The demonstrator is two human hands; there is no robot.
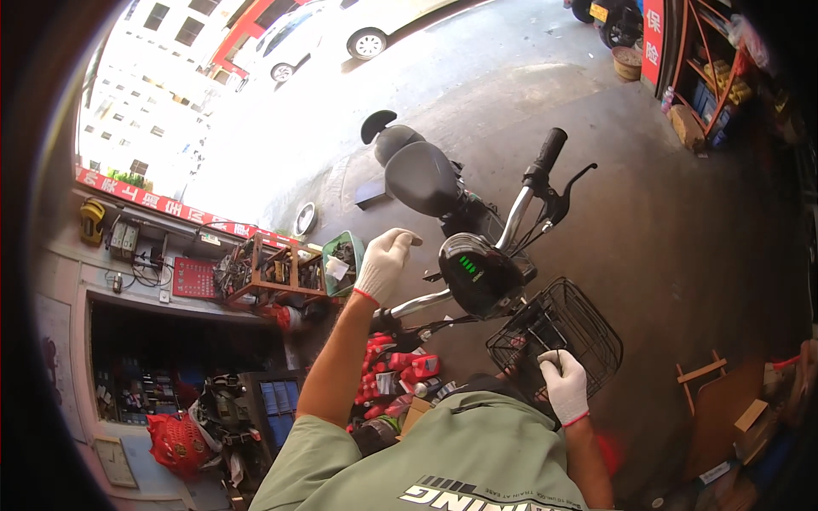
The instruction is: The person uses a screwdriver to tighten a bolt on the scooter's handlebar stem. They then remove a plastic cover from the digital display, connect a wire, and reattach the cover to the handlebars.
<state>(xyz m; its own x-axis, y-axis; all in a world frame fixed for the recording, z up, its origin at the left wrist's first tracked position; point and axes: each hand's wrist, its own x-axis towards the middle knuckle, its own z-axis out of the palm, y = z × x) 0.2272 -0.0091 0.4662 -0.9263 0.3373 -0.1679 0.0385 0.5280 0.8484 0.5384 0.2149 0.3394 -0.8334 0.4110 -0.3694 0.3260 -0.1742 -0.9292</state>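
Observation:
My left hand (388,265), in a white knit glove with a red cuff, is raised beside an electric scooter's round black display (479,274) with lit green bars. Its fingers are bent and pressed together; whatever they may hold is hidden. The left silver handlebar (423,302) runs just below it. My right hand (567,391), gloved alike, is closed in a pinch at the near side of the black wire basket (596,332). A thin dark piece shows at its fingertips, and I cannot tell whether it belongs to the basket.
The scooter's black seat (422,179) extends away from me. On the right, a black grip (552,152) and brake lever (582,176) stick out. Red bottles (419,368) crowd the lower left, near a green bin (343,255) and wooden rack (281,271). A brown board (724,417) leans at right.

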